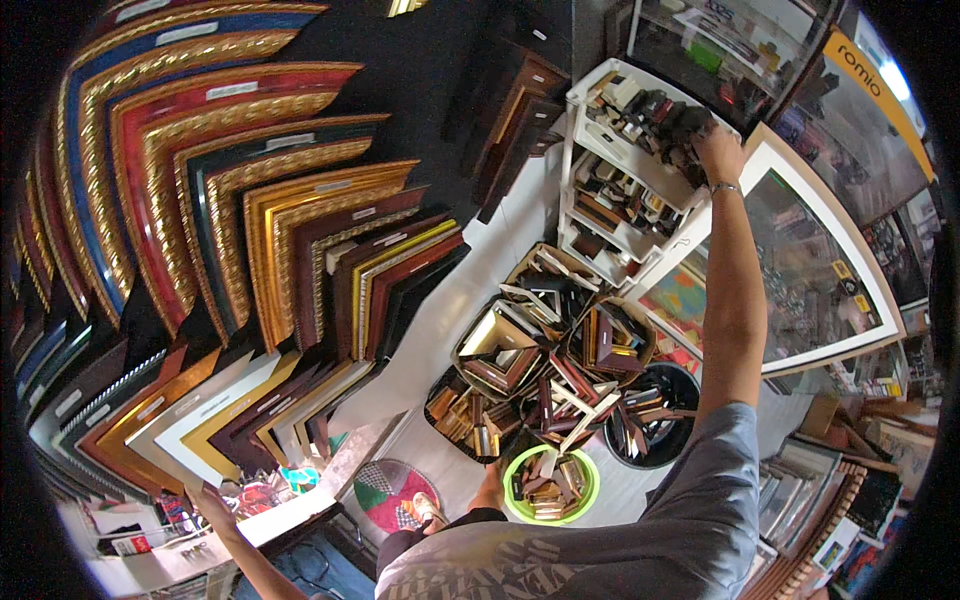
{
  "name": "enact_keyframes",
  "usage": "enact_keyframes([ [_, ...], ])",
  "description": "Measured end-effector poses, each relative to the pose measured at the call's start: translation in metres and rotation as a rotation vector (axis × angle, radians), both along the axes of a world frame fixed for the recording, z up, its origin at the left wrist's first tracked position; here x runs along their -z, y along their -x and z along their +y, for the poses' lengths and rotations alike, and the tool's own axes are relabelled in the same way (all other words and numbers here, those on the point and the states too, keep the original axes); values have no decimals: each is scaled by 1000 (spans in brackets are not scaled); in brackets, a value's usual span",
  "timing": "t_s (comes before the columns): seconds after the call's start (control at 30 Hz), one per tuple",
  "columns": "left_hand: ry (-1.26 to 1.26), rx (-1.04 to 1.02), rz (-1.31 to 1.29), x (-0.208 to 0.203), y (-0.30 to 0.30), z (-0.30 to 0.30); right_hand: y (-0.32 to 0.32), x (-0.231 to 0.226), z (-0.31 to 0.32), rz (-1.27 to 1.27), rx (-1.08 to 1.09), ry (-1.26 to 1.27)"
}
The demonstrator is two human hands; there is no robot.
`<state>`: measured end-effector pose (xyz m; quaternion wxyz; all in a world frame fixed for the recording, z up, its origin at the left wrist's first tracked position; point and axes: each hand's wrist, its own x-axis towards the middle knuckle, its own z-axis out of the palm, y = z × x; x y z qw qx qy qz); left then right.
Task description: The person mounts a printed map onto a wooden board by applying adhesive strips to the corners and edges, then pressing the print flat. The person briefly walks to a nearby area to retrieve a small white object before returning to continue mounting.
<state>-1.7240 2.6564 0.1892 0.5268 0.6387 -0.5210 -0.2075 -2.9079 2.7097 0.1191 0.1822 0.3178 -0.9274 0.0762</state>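
Note:
My right arm stretches up to the top shelf of a white plastic rack (592, 228). There my right hand (718, 152) is closed on a dark, rumpled bundle (684, 122), whose kind I cannot make out. Small dark and pale pieces (622, 98) lie on the shelf beside it. Low on the left, my left hand (210, 506) reaches to a pale ledge (262, 522) under the lowest picture-frame corner samples (200, 440). Its fingers look stretched out, and I see nothing held in them.
Gold, red, blue and dark frame corner samples (230, 95) cover the left wall. On the floor stand a lime-green tub (508, 490), a black bucket (655, 462) and boxes of moulding offcuts (500, 345). A white-framed glazed panel (845, 345) leans at the right, beside stacked frames (815, 500).

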Motion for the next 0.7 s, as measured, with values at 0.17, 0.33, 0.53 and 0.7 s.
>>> enact_keyframes([
  [0.17, -67, 26, -414, 8, 6, 1, -8, 0, -8, 90, 89, -21],
  [0.33, -159, -89, 60, -3, 18, 0, -20, -14, -13, 59, 241, 29],
  [0.53, -89, -39, -454, -5, 29, 12, -37, -74, 28, -13, 214, 523],
  [0.7, -69, -89, -464, 2, 15, 5, -30, -107, 10, 371, 34, 1294],
])
